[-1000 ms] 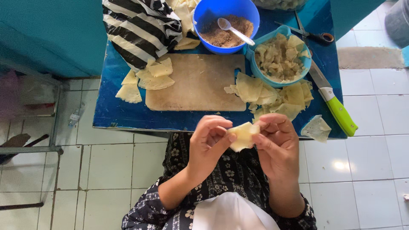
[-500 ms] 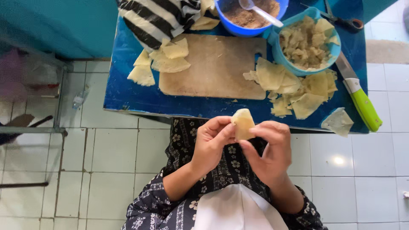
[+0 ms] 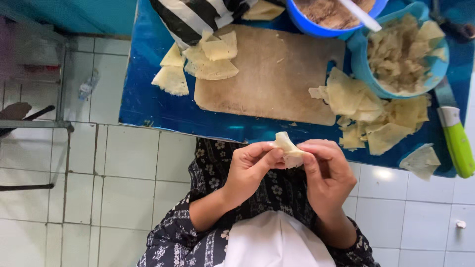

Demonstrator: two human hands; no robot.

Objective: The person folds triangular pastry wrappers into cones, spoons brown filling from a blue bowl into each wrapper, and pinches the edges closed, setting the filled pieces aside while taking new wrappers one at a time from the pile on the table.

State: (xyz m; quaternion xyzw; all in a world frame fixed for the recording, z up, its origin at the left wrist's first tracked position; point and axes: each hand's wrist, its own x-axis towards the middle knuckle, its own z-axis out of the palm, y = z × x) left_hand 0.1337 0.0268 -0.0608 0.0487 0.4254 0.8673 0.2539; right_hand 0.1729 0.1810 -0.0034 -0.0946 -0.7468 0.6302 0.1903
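Both hands pinch a small pale dough wrapper (image 3: 288, 149), folded into a lump, just in front of the blue table's near edge. My left hand (image 3: 249, 170) grips its left side with thumb and fingers. My right hand (image 3: 327, 175) closes on its right side. Behind them lies a wooden cutting board (image 3: 269, 74), with loose triangular wrappers (image 3: 208, 59) at its left end and a heap of wrappers (image 3: 376, 116) at its right.
A blue table (image 3: 148, 104) carries a blue bowl of brown filling with a white spoon (image 3: 329, 17), a light blue bowl of wrapper pieces (image 3: 398, 54), a green-handled knife (image 3: 455, 138) and a striped cloth (image 3: 193, 17). White tiled floor lies below.
The wrapper has been folded tighter between the fingers, from a flat piece to a closed lump. The view has shifted closer to the table.
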